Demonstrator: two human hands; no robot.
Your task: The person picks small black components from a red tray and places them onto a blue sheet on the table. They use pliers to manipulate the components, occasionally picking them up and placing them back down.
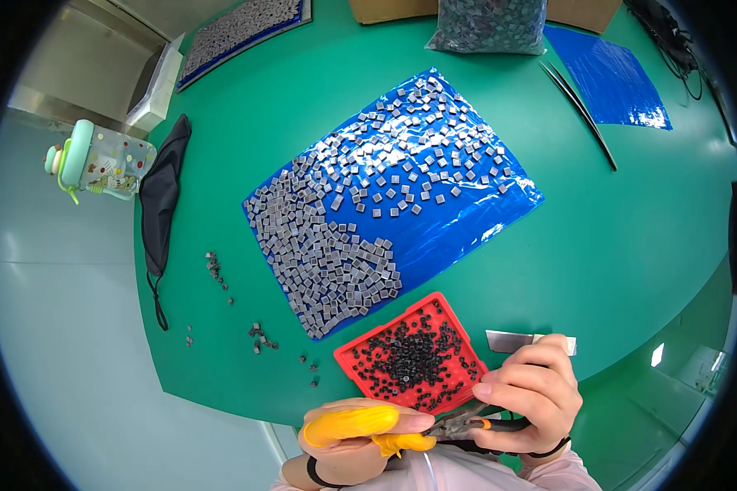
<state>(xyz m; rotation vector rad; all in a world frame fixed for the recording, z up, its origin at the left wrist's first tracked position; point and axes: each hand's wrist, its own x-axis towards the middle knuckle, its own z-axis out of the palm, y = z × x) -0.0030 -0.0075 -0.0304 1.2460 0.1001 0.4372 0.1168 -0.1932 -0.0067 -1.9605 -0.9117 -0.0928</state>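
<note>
My right hand is wrapped round a pair of small pliers with black and orange handles. Yellow coverings sit on the fingers of my left hand, whose thumb and fingers are pinched together right at the pliers' jaws. Whatever lies in that pinch is too small and hidden to make out. Just beyond both hands is a red tray holding many tiny black parts. Past my right fingertips lies a flat silvery metal strip.
A blue sheet covered with small grey square pieces fills the mid-table. Loose dark bits lie left. Tweezers, another blue sheet and a bag of pieces are far right; a black mask and bottle left.
</note>
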